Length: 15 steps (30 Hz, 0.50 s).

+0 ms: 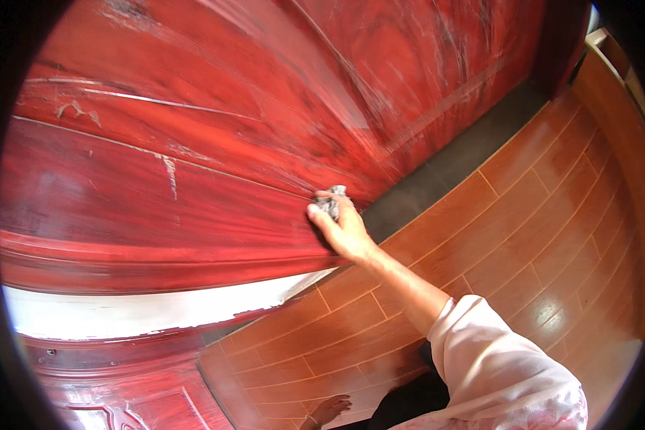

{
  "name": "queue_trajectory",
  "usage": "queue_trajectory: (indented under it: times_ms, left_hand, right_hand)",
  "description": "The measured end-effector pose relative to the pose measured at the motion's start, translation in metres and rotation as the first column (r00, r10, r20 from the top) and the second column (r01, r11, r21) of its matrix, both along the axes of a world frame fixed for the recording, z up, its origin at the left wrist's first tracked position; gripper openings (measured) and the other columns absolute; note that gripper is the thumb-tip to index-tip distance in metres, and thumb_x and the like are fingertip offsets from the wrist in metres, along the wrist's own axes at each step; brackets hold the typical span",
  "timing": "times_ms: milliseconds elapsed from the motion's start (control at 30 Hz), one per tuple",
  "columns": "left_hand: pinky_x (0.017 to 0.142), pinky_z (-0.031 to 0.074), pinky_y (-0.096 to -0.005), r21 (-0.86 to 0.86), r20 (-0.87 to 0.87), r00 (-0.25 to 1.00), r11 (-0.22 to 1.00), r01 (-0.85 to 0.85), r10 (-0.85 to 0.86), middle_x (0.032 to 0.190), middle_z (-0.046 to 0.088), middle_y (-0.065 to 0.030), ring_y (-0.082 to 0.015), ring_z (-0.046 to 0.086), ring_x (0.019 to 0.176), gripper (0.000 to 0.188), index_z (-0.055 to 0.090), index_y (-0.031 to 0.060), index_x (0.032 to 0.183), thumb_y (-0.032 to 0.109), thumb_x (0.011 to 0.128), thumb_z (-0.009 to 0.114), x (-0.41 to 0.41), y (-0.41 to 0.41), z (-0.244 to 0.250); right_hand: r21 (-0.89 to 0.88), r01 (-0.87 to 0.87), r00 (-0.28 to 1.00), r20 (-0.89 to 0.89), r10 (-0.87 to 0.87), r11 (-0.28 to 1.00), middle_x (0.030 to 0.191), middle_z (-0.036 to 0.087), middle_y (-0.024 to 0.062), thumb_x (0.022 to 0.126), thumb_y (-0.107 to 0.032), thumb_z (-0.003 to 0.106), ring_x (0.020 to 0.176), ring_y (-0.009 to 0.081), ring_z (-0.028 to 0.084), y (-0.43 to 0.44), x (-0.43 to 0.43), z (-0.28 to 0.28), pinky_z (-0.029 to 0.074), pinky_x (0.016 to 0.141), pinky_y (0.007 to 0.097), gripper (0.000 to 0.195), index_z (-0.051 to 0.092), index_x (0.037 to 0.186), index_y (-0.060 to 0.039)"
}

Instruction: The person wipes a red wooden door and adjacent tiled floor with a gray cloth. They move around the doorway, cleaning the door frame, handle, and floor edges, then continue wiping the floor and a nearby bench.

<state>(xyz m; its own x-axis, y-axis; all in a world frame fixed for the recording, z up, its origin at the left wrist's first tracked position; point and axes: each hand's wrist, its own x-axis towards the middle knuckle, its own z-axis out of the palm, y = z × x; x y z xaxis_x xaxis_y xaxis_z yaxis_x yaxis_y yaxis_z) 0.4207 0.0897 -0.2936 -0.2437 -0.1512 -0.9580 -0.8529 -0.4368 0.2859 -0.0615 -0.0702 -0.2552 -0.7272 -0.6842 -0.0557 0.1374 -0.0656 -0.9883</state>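
Note:
My right hand [344,223] grips a crumpled grey-and-white cloth [333,201] between thumb and fingers. It presses the cloth against the lower end of a red wood-grain door frame [204,199], close to the floor. Pale scuffs and streaks mark the frame and the red panel [435,64] above it. At the bottom of the view, my left hand [333,408] hangs low in shade over the floor, with a thin band at its wrist. I see nothing in it, and its fingers are loosely apart.
A dark grey tile strip [435,172] borders the wood-look tile floor [494,231]. A white wall strip [140,314] lies beside the frame. At lower left is another red moulded door [156,403]. Brown wooden furniture [607,80] stands along the right edge.

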Motion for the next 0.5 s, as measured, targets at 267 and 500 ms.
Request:
queue_trajectory:
  times_ms: [267,500]
  left_hand:
    - [0.089,0.05,-0.0291,-0.209,-0.087,0.89,0.882,0.423,-0.447,0.117,0.067,-0.0096,-0.0171,0.063,0.106,0.045,0.051,0.0001,0.134,0.031,0.101,0.051,-0.109,-0.049,0.025]
    - [0.085,0.051,-0.0304,-0.068,-0.003,0.948,0.946,0.318,-0.319,0.114,0.068,-0.0092,-0.0171,0.064,0.1,0.041,0.055,0.0018,0.132,0.029,0.102,0.049,-0.091,-0.048,0.044]
  right_hand:
    - [-0.843,-0.005,0.94,-0.188,-0.285,0.538,0.107,0.054,0.0228,0.076,-0.029,0.07,0.106,0.0379,0.05,-0.007,0.006,0.314,0.041,0.087,0.0495,0.05,0.057,0.114,0.0012]
    - [-0.817,-0.187,0.888,-0.378,-0.263,0.545,0.096,0.062,0.0127,0.076,-0.012,0.064,0.089,0.0301,0.059,-0.049,-0.029,0.267,0.048,0.079,0.0418,0.034,0.062,0.11,-0.0061]
